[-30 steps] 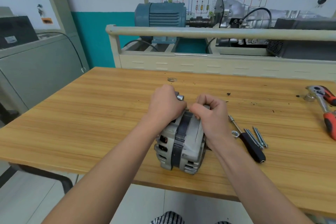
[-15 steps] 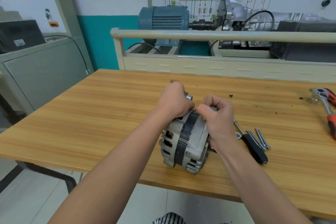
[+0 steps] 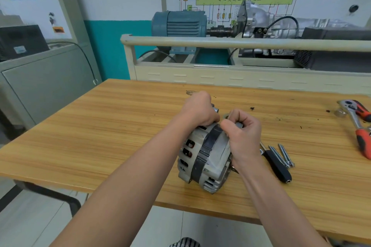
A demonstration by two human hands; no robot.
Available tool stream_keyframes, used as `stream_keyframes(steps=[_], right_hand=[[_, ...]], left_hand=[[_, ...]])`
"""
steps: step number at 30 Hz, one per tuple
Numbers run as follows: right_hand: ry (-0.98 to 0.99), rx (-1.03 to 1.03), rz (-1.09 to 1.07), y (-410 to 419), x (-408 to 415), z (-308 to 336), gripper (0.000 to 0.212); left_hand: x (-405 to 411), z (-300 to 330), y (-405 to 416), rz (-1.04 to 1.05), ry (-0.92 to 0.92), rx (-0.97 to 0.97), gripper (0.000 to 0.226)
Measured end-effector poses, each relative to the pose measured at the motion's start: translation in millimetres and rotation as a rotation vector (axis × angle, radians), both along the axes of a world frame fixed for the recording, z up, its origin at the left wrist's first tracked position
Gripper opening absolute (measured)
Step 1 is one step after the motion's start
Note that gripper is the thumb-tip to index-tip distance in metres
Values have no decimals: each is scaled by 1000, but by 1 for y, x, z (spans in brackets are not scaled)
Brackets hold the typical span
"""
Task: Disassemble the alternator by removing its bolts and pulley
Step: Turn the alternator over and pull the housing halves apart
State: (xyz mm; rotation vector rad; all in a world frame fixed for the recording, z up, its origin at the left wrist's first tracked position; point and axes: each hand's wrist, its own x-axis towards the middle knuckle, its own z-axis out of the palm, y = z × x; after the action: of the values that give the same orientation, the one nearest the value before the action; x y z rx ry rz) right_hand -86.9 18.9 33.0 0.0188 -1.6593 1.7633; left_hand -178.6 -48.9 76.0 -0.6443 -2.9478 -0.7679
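Ratchet [image 3: 356, 124]; screwdriver [image 3: 278, 164]; blue motor [image 3: 179, 24]

Alternator [image 3: 206, 158]: grey cast housing, vented, with a black band round the middle; stands on edge near the front edge of the wooden table [image 3: 100, 136]. Bolts [image 3: 282, 154]: long, silver, loose, lying together right of the alternator.

alternator [image 3: 204, 158] on table [image 3: 112, 130] | bolts [image 3: 282, 155] right | ratchet [image 3: 357, 124] far right
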Motion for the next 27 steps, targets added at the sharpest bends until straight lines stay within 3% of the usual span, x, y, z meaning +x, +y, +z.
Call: stream_keyframes(steps=[9, 12, 16, 19, 27], right_hand=[[13, -63, -36, 6, 5, -6, 29], [6, -60, -15, 2, 2, -5, 29], [-38, -23, 19, -4, -6, -1, 29], [-31, -1, 22, -8, -8, 1, 29], [23, -2, 61, -6, -7, -3, 37]], left_hand=[[2, 4, 14, -51, 3, -66, 33], [4, 3, 4, -45, 15, -13, 33], [9, -7, -19, -10, 47, 165, 12], [13, -12, -30, 37, 83, 257, 22], [27, -20, -39, 83, 166, 327, 17]])
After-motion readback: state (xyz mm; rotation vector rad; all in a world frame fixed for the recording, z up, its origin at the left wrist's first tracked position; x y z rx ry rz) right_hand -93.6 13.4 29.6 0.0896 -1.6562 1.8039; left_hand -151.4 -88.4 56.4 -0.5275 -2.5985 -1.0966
